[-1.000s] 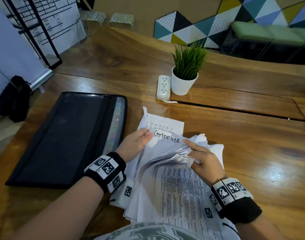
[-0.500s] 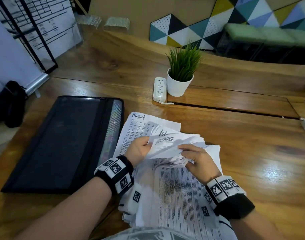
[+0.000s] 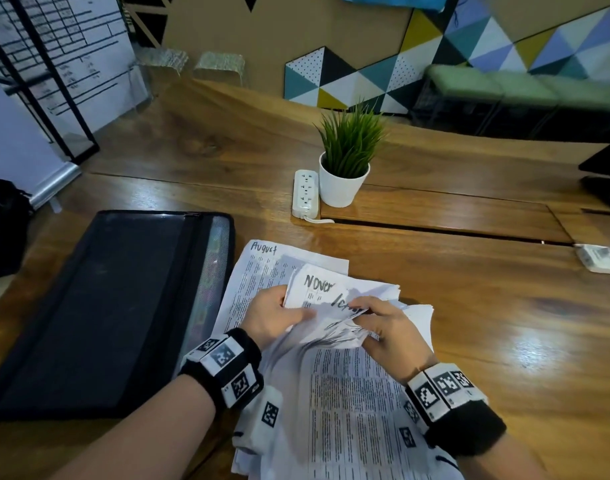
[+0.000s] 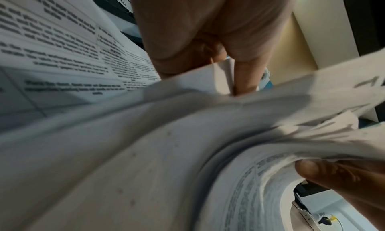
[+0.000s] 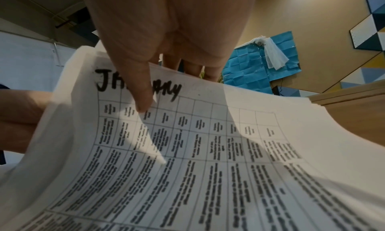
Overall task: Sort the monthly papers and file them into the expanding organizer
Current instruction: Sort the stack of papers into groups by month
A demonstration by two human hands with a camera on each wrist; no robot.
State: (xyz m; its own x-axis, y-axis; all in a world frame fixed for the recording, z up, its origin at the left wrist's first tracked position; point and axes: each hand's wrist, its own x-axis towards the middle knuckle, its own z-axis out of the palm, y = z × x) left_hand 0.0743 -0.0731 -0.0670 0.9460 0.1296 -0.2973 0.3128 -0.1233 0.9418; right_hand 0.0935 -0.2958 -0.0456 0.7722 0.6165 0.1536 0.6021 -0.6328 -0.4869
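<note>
I see left hand (image 3: 274, 315) and right hand (image 3: 388, 329) pinching curled white month-labelled paper sheets (image 3: 345, 292), frame centre | risk: sheets slip, months mix | black zipped expanding organizer (image 3: 99, 306) left, unopened

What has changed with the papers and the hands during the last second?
Both hands, left hand and right hand, kept leafing through the stack of papers: the September sheet is gone from the top, a November sheet now shows, and the August sheet is uncovered. The organizer stayed closed.
</note>
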